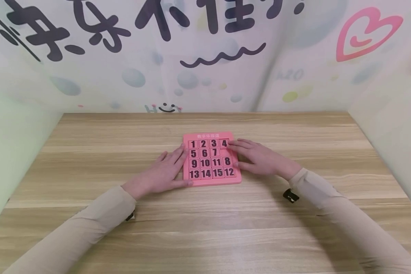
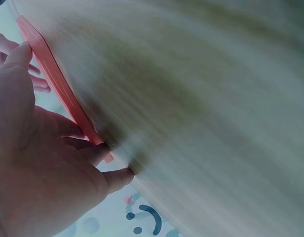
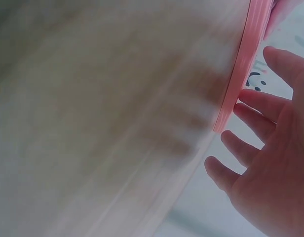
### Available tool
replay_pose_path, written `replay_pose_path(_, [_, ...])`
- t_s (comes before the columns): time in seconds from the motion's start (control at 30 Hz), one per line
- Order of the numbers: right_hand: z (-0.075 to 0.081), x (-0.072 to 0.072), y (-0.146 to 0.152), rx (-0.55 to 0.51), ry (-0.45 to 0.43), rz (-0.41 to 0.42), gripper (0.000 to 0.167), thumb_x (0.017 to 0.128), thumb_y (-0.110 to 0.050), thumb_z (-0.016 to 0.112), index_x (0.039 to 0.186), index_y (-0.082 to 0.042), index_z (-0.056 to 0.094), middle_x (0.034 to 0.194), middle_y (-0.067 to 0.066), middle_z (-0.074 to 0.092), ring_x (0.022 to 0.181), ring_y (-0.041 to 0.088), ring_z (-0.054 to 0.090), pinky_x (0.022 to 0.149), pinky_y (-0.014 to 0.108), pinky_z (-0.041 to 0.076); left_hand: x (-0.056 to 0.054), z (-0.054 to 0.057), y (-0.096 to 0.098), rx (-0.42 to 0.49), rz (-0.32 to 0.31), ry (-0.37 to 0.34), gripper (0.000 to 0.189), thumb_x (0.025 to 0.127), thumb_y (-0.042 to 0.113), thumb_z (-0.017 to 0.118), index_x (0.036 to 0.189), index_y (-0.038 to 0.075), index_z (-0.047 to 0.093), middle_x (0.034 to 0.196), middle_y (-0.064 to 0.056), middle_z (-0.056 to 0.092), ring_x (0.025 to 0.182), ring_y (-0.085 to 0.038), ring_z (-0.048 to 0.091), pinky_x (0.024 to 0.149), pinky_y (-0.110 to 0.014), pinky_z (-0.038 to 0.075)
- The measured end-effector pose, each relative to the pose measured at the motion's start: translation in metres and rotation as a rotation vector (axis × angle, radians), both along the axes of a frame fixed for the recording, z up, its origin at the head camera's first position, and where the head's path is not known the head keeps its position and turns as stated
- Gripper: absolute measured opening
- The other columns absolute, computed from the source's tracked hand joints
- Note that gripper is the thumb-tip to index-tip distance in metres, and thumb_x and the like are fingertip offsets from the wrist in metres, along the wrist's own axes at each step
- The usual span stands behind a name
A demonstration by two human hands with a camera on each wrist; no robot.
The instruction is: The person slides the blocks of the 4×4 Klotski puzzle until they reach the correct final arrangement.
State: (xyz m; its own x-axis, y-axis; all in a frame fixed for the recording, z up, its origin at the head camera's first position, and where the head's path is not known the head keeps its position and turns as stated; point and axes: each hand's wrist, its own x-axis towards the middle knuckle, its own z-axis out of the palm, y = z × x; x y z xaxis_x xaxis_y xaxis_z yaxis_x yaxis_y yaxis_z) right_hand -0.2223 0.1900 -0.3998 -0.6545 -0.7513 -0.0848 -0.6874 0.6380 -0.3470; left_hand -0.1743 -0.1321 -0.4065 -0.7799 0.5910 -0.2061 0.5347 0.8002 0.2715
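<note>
A pink number slide puzzle [image 1: 212,183] lies flat on the wooden table, its numbered tiles facing up. Tile 4 [image 1: 224,143] sits at the right end of the top row, and the gap is right below it, beside tile 7 [image 1: 215,152]. Tile 8 [image 1: 227,161] is under that gap, above tile 12 [image 1: 229,172]. My left hand [image 1: 164,173] rests along the puzzle's left side, fingers extended, thumb at the near left corner. With straight fingers, my right hand [image 1: 260,158] reaches over the right rim, fingertips at tile 4 and thumb by the rim near tile 8.
The wood-grain table [image 1: 205,228] runs back to a printed wall [image 1: 205,87] with dark lettering and a pink heart. Side walls stand left and right. A black strap piece [image 1: 290,195] shows under the right sleeve.
</note>
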Motion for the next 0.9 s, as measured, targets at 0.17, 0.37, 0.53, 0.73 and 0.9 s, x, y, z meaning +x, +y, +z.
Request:
replay_pose_path(0.17, [-0.0018, -0.0022, -0.0009, 0.0, 0.01, -0.002, 0.062, 0.098, -0.037, 0.055, 0.148, -0.005, 0.038, 0.154, 0.014, 0.031, 0.141, 0.038, 0.022, 0.115, 0.051, 0.017, 0.0001, -0.0004, -0.0001, 0.004, 0.003, -0.01, 0.098, 0.092, 0.065, 0.045, 0.153, -0.001, 0.005, 0.158, -0.018, -0.005, 0.144, -0.035, 0.007, 0.115, -0.052, 0.003])
replay_pose_path(0.37, [-0.0018, -0.003, -0.0015, 0.0, 0.035, 0.014, 0.066, 0.096, -0.038, 0.058, 0.147, -0.002, 0.038, 0.153, 0.018, 0.032, 0.14, 0.04, 0.024, 0.114, 0.053, 0.019, -0.0001, -0.0009, 0.0002, 0.006, 0.006, -0.015, 0.098, 0.092, 0.065, 0.044, 0.152, -0.001, 0.004, 0.158, -0.018, -0.005, 0.145, -0.035, 0.006, 0.115, -0.052, 0.003])
replay_pose_path(0.53, [-0.0013, -0.0016, -0.0039, -0.008, 0.038, 0.043, 0.066, 0.095, -0.037, 0.059, 0.147, -0.002, 0.038, 0.152, 0.02, 0.031, 0.139, 0.041, 0.025, 0.113, 0.053, 0.02, -0.0001, -0.0001, 0.0005, 0.002, 0.008, -0.015, 0.099, 0.091, 0.067, 0.043, 0.152, -0.001, 0.005, 0.158, -0.017, -0.005, 0.145, -0.034, 0.006, 0.115, -0.051, 0.003])
replay_pose_path(0.73, [0.0003, 0.0003, -0.0062, -0.006, 0.039, 0.039, 0.065, 0.095, -0.036, 0.058, 0.147, -0.002, 0.038, 0.152, 0.021, 0.031, 0.139, 0.04, 0.026, 0.114, 0.052, 0.02, -0.0005, 0.0007, 0.0011, -0.004, 0.014, -0.016, 0.099, 0.09, 0.068, 0.042, 0.152, -0.001, 0.006, 0.158, -0.017, -0.003, 0.145, -0.032, 0.006, 0.115, -0.051, 0.003])
replay_pose_path(0.9, [0.0007, 0.0006, -0.0072, 0.001, 0.03, 0.023, 0.063, 0.097, -0.037, 0.056, 0.148, -0.004, 0.038, 0.153, 0.019, 0.03, 0.14, 0.04, 0.025, 0.114, 0.051, 0.019, -0.0002, 0.0, 0.0009, -0.002, 0.012, -0.017, 0.099, 0.091, 0.067, 0.043, 0.152, -0.001, 0.007, 0.158, -0.017, -0.003, 0.145, -0.033, 0.007, 0.115, -0.052, 0.004])
